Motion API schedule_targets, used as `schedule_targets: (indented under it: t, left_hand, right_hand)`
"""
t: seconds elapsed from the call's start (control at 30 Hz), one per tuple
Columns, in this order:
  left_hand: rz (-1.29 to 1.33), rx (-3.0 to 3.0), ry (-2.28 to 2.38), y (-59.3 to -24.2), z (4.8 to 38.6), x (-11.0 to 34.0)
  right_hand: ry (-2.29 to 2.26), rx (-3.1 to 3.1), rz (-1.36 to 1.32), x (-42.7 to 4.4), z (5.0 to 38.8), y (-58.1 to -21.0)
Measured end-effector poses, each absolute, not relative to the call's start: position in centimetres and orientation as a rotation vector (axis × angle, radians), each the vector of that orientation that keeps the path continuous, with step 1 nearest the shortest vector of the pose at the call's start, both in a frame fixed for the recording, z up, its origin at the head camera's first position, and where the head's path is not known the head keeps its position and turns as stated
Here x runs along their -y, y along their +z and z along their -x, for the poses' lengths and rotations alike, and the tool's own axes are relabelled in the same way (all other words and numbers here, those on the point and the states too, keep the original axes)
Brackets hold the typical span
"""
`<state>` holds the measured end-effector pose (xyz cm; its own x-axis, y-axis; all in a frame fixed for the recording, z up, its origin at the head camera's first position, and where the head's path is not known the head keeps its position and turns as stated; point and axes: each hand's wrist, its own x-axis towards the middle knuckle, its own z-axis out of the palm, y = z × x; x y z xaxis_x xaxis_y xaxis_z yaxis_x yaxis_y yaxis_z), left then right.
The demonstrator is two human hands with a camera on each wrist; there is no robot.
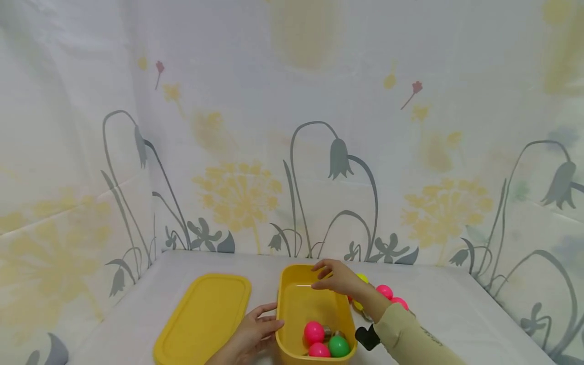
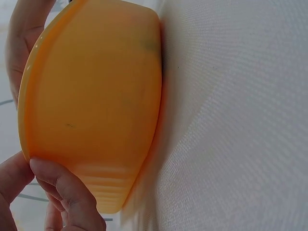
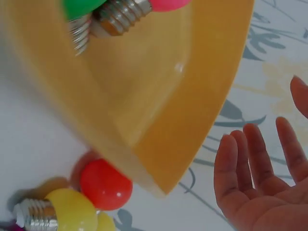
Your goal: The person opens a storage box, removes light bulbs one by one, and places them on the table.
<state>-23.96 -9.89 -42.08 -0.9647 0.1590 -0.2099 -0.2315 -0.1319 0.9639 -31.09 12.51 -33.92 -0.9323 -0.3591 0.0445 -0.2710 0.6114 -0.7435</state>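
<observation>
A deep yellow plastic bin (image 1: pixel 298 309) holds pink bulbs (image 1: pixel 314 333) and a green bulb (image 1: pixel 339 346), gathered at its near end, with metal screw bases. My left hand (image 1: pixel 256 329) pinches the bin's left rim, thumb over the edge and fingers outside. In the left wrist view, fingertips press the rim of the tilted-looking bin (image 2: pixel 96 96). Over the bin's far right part hovers my right hand (image 1: pixel 335 276), its fingers loosely bent. The right wrist view shows this right hand (image 3: pixel 269 187) holding nothing, apart from the bin wall.
A flat yellow lid (image 1: pixel 205 319) lies left of the bin. To the right, partly behind my right arm, are more bulbs, including a pink bulb (image 1: pixel 385 291), a yellow bulb (image 3: pixel 72 209) and a red bulb (image 3: pixel 106 184). Flower-patterned cloth (image 1: pixel 255 126) hangs behind the white tabletop.
</observation>
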Motion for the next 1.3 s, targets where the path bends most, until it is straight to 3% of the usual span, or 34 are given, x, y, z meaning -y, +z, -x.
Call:
schedule_targets:
  t: [0.57, 1.03, 1.3]
  left_hand:
    - [0.053, -1.855, 2.217, -42.1, 24.2, 9.7]
    - [0.065, -1.853, 2.225, -42.3, 24.0, 9.8]
    - [0.074, -1.855, 2.217, -42.3, 24.0, 9.8]
  right_hand:
    - [-0.875, -2.173, 1.008, -10.5, 33.2, -34.4]
    - [-0.42, -1.963, 0.792, -9.8, 33.1, -34.5]
    - [-0.425, -2.06, 0.781, -9.7, 32.5, -34.7]
